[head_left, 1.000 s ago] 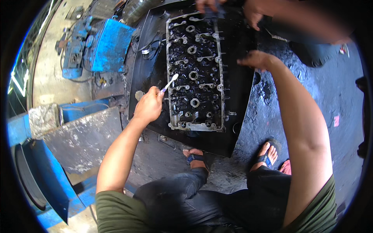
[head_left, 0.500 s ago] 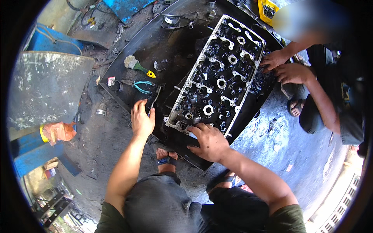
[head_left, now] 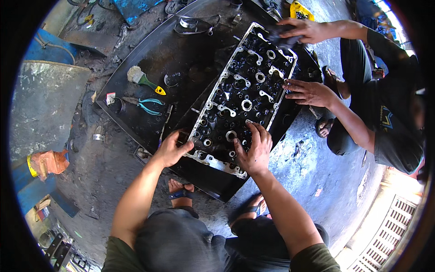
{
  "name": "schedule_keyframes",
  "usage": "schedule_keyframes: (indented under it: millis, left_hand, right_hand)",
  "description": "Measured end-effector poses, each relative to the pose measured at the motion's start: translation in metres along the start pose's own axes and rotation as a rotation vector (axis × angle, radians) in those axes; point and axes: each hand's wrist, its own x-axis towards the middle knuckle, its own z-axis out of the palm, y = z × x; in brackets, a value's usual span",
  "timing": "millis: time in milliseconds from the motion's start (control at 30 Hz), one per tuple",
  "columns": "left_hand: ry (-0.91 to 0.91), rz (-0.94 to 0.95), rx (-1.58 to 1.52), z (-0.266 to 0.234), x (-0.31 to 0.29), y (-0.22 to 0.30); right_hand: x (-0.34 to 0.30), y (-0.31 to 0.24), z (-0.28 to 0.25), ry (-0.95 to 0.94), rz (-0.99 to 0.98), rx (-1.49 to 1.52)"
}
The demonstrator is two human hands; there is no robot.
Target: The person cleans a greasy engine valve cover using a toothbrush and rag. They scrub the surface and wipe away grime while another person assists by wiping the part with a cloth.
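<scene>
An oily cylinder head, black inside with a silver rim, lies slantwise in a wide black tray. My left hand grips its near left corner, the thumb over the rim and the fingers along the side, partly hidden. Over its near end my right hand lies with fingers spread, touching the top; nothing is held in it. At the far right corner a co-worker's hand holds a dark cloth against the part. That person's other hand rests at the right edge.
Left in the tray are a green-handled brush, pliers with blue handles and a thin tool. A metal ring is on the floor. A yellow container stands behind the tray. My feet are close to the near edge.
My left hand has come onto the cylinder head's corner. My right hand has moved further over its top. The part's near end sits closer to me. The co-worker's far hand now has a cloth.
</scene>
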Motion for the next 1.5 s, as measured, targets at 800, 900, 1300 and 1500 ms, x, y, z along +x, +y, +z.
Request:
schedule_keyframes:
  millis: [800,900,1300,1500]
  left_hand:
    - [0.033,-0.626,-0.349,0.0,0.048,0.003]
    - [-0.028,-0.706,-0.355,0.003,0.055,0.009]
    - [0.077,-0.582,-0.462,0.014,0.045,0.026]
    - [0.099,-0.481,-0.303,0.02,0.033,0.053]
  right_hand:
    - [-0.002,0.04,0.053,0.324,0.584,0.424]
    - [-0.001,0.038,0.049,0.267,0.638,0.479]
    - [-0.006,0.043,0.049,0.314,0.431,0.09]
    - [-0.01,0.05,0.043,0.289,0.449,0.111]
